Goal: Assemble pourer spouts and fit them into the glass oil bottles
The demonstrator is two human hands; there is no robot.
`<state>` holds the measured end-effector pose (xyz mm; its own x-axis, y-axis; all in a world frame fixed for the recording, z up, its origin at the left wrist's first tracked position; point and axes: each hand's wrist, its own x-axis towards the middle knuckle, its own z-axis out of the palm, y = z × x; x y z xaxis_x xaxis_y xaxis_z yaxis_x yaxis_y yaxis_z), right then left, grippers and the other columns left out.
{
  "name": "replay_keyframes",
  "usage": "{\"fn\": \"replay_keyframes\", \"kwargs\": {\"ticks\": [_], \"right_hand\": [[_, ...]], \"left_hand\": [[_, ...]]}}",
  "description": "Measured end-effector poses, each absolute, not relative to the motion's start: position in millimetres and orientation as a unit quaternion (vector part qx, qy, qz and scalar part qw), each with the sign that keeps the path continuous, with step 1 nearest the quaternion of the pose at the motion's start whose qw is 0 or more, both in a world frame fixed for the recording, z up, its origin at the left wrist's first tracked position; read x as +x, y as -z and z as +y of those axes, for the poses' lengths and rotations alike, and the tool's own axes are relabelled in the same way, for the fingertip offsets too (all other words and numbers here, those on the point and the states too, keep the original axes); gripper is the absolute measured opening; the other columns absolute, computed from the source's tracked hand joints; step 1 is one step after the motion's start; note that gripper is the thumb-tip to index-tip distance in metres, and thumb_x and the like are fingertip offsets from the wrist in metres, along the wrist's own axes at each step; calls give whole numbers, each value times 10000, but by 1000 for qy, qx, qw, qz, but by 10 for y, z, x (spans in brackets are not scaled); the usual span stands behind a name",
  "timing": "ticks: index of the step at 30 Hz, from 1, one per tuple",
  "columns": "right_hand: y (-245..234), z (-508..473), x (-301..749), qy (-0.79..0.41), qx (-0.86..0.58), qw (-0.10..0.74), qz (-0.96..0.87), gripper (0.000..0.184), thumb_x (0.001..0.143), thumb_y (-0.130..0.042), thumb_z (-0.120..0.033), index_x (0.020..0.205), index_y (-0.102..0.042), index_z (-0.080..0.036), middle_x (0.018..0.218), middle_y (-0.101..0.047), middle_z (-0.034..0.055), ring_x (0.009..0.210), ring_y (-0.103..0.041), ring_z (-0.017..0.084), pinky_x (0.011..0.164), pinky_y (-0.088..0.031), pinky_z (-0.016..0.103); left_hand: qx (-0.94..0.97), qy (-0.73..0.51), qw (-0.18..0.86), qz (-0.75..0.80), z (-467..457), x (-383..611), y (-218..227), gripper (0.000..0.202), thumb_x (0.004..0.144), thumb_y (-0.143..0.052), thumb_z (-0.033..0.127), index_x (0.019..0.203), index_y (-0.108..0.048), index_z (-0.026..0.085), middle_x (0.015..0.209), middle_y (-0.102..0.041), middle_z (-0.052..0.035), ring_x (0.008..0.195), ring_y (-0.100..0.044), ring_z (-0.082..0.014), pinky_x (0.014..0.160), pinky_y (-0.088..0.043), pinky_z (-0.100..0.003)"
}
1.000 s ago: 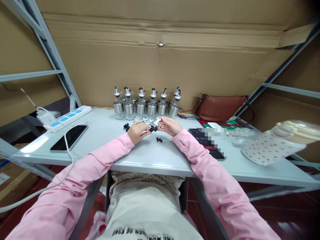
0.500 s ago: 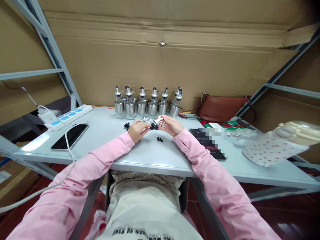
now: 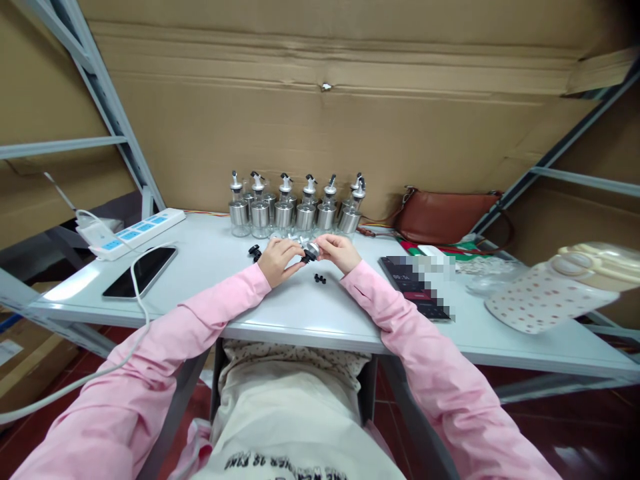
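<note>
I've got my left hand and right hand pinching the black and silver top over the surface, likely fitting its parts, so next I need a steady squeeze

Stopper between left hand and right hand, bottles behind

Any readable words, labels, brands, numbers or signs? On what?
"00:5", dark device at right; next digit unclear, rest pixelated.
Shirt: dark lettering, cut off at the bottom edge, not surely readable.
White label, lower-left carton: too small.
Held part, bottles: none readable.
</note>
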<state>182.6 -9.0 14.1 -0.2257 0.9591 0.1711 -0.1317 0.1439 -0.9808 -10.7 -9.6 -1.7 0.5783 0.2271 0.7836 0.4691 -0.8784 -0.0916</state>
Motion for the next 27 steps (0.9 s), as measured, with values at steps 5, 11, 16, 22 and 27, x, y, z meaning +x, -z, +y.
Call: {"fn": "replay_keyframes", "kwargs": {"ticks": [5,11,16,22,27], "right_hand": [[-141,-93,1822,-544,-377,497,-561,420,497,-723,-505,666,-598,-141,491,-504,-49,436,-496,72,500,-433,238],[-163,-97,1824,-507,-392,479,-600,440,497,-697,-546,571,-544,-141,460,-508,-48,415,-493,70,482,-415,227],[-133,-80,1850,-489,-397,461,-625,444,536,-671,-558,540,-518,-142,443,-502,-44,404,-482,67,475,-404,223],[-135,-74,1871,-476,-391,449,-647,441,557,-656,-564,560,-529,-142,443,-502,-41,409,-485,70,471,-392,223],[-138,-74,1869,-485,-387,451,-641,442,541,-669,-560,579,-538,-139,459,-511,-42,420,-497,72,479,-396,224]], "left_hand": [[-873,413,157,-206,-114,-112,8,165,847,-467,300,904,-532,159,915,-607,-75,881,-549,-177,777,-368,-323],[-880,397,170,-197,-127,-91,34,157,871,-419,267,920,-521,158,958,-581,-87,937,-520,-184,787,-378,-320],[-880,392,195,-185,-105,-89,50,130,871,-430,251,909,-522,168,945,-590,-69,905,-530,-169,795,-367,-314],[-873,412,209,-157,-97,-91,61,137,884,-414,260,896,-522,177,930,-614,-52,863,-547,-153,794,-344,-313],[-876,395,212,-175,-106,-94,62,163,891,-398,277,900,-528,180,938,-625,-52,860,-550,-155,811,-327,-327]]}}
